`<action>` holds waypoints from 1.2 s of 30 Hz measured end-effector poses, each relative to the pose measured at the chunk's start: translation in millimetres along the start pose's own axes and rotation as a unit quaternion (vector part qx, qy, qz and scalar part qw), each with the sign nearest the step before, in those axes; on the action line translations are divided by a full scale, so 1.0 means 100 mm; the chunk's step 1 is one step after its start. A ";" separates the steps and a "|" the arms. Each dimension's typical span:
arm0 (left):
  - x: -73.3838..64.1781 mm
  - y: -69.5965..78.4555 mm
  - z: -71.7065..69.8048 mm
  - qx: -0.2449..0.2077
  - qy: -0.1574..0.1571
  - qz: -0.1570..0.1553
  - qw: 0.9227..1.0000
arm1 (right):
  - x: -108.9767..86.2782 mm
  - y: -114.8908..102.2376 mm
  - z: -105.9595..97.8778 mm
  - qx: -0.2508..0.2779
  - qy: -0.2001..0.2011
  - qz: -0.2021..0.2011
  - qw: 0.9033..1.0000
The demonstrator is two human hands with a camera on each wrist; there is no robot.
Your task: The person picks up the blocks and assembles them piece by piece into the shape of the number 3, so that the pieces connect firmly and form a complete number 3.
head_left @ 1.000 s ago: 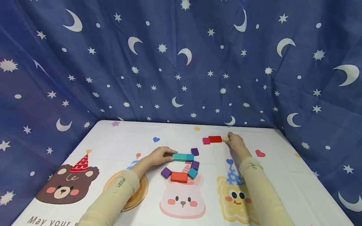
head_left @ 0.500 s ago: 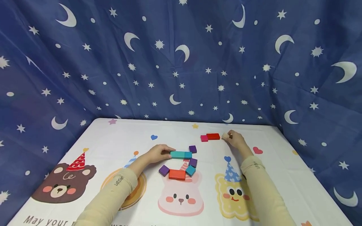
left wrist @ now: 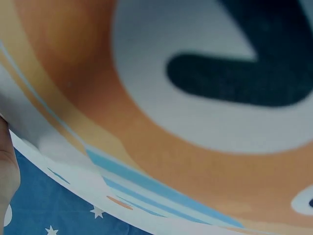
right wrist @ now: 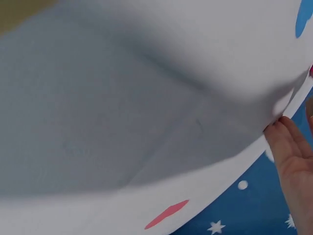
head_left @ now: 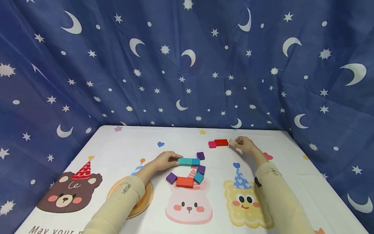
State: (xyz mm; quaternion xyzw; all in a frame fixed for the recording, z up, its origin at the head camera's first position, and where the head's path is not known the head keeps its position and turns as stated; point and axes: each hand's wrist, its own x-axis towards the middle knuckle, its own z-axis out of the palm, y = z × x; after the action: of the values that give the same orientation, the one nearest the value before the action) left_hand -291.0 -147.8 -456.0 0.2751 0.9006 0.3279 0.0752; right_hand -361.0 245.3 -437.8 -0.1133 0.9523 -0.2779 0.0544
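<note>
My left hand pinches the left end of a long teal block, which lies against a small blue block on the table. Farther back, my right hand holds a small cream block between thumb and fingers, just right of a long red block. A small pink block adjoins that red one on its left. In the left wrist view only an edge of my left hand shows. The right wrist view has my right hand with fingertips low at the cloth.
Around the teal block lie purple blocks, one more purple block, an orange-red block and a tilted teal square block. A white cloth with cartoon prints covers the table. A blue starry curtain stands behind.
My right hand has shifted slightly, and the cream block shows more clearly at its fingertips. My left hand stays at the teal block. The head view has swayed a little.
</note>
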 end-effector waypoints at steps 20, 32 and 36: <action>0.01 -0.01 0.03 -0.006 0.009 -0.002 1.000 | 0.04 -0.44 0.11 0.010 0.069 -0.040 0.997; 0.01 0.01 0.00 -0.005 0.002 0.009 1.000 | 0.07 -0.65 0.23 0.038 0.066 -0.075 0.994; 0.01 0.00 0.01 -0.003 0.001 0.008 1.000 | 0.07 -0.73 0.27 0.046 0.054 -0.089 0.993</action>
State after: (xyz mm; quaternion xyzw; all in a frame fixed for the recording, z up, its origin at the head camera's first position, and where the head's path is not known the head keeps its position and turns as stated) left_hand -292.1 -146.8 -456.8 0.2822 0.8973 0.3316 0.0727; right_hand -350.1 169.6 -420.6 -0.1801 0.9261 -0.3312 -0.0164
